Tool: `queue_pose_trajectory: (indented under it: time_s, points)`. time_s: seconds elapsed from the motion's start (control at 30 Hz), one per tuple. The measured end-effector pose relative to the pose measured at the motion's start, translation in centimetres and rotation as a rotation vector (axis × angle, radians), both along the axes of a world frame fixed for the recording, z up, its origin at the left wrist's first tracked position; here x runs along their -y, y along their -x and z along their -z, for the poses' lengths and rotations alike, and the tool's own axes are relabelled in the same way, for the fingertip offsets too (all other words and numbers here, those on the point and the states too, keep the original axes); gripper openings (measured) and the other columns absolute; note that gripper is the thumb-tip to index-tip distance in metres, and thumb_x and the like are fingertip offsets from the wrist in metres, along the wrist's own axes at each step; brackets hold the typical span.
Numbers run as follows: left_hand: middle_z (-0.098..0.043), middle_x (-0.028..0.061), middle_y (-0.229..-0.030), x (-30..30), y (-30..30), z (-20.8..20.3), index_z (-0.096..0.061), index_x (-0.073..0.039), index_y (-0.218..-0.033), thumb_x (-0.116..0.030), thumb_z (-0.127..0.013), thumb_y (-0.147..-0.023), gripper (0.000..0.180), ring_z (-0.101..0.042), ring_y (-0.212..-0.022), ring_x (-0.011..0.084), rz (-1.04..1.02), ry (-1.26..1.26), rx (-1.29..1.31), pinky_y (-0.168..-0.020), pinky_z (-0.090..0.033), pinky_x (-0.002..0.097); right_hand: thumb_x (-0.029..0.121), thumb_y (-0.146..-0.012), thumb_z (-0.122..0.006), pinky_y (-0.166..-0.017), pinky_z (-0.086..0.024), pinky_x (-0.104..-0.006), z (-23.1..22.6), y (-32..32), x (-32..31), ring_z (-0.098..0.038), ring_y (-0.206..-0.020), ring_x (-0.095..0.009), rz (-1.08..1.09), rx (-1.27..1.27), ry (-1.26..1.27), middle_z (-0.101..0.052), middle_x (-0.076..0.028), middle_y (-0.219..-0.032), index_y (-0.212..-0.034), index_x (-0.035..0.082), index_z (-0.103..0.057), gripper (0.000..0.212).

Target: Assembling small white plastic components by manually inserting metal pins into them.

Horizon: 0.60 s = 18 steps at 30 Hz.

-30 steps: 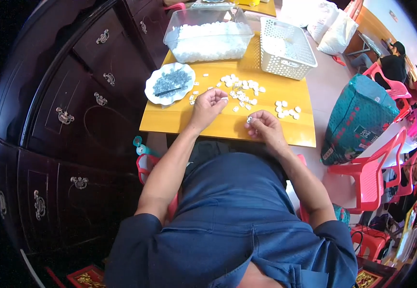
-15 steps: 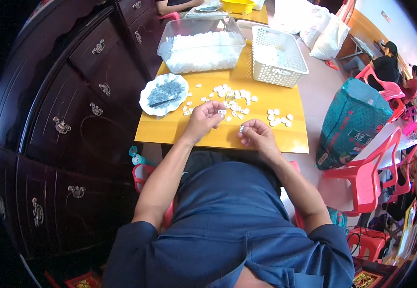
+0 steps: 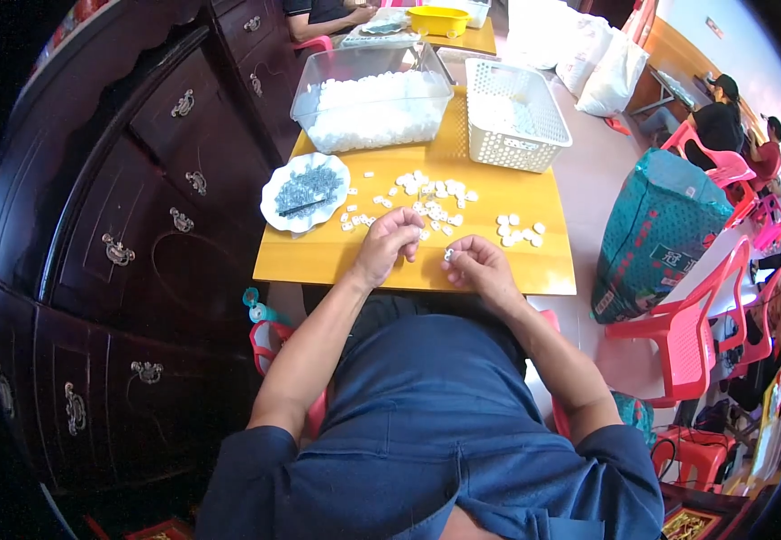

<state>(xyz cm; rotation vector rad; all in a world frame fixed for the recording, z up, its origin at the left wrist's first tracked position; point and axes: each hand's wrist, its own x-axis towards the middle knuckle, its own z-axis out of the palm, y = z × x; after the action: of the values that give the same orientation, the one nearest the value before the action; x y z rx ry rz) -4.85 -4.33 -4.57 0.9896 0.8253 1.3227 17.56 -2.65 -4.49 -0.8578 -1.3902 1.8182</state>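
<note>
Over the near part of the yellow table (image 3: 318,261), my left hand (image 3: 388,245) pinches a small white plastic piece (image 3: 422,235) between thumb and fingertips. Close to its right, my right hand (image 3: 482,265) grips another small white piece with dark openings (image 3: 448,256). The two pieces are apart. Just beyond my hands lies a loose group of white pieces (image 3: 435,211), and a smaller cluster of rounded ones (image 3: 518,232) sits to the right. A scalloped white dish (image 3: 273,195) at the left holds many small grey-blue parts (image 3: 311,186) and a thin dark tool (image 3: 304,206).
A clear bin (image 3: 308,115) and a white perforated basket (image 3: 509,153), both with white pieces, stand at the table's back. Dark drawers (image 3: 130,207) rise on the left. A teal bag (image 3: 647,238) and pink chairs (image 3: 678,337) are on the right. Other people sit farther off.
My left hand has lowered slightly and its piece is now more hidden by the fingers. The right hand has shifted a little nearer me. The whole view has tilted slightly.
</note>
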Motion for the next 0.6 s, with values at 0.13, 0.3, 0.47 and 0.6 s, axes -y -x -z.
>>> queue_pose_trajectory:
  time_s: [0.13,0.3,0.47,0.6]
  points:
    - [-0.060,-0.0016,-0.079,0.02,-0.19,0.08,-0.060,-0.005,-0.101,-0.009,-0.062,-0.094,0.008,-0.054,-0.062,0.0046,-0.013,-0.020,-0.124,-0.057,-0.046,0.0196,0.015,-0.101,-0.060,-0.066,-0.053,-0.0232,0.07,-0.02,0.04,-0.064,-0.073,-0.009,-0.005,-0.025,0.011,-0.070,-0.004,-0.090,-0.109,0.005,-0.059,0.012]
    - [-0.061,-0.0020,-0.079,0.14,-0.55,-0.13,-0.061,-0.004,-0.101,-0.009,-0.064,-0.095,0.008,-0.054,-0.062,0.0043,-0.062,-0.053,-0.177,-0.055,-0.047,0.0193,0.015,-0.101,-0.060,-0.067,-0.053,-0.0234,0.27,0.01,0.00,-0.064,-0.073,-0.009,0.000,-0.026,0.017,-0.070,-0.004,-0.091,-0.109,0.005,-0.059,0.012]
    - [-0.064,-0.0013,-0.082,-0.19,0.18,0.86,-0.067,-0.001,-0.108,-0.011,-0.065,-0.095,0.016,-0.054,-0.063,0.0033,-0.151,-0.048,-0.288,-0.056,-0.045,0.0186,0.014,-0.101,-0.059,-0.067,-0.053,-0.0232,0.00,0.07,0.20,-0.064,-0.074,-0.010,0.004,-0.028,0.035,-0.070,-0.004,-0.091,-0.108,0.005,-0.059,0.012]
    - [-0.063,-0.0020,-0.081,-0.11,0.02,0.61,-0.070,-0.001,-0.110,-0.011,-0.065,-0.096,0.018,-0.053,-0.062,0.0030,-0.139,-0.061,-0.293,-0.056,-0.045,0.0184,0.015,-0.101,-0.059,-0.067,-0.052,-0.0229,0.44,0.10,0.15,-0.063,-0.073,-0.009,0.003,-0.021,0.021,-0.069,-0.004,-0.090,-0.108,0.005,-0.059,0.012]
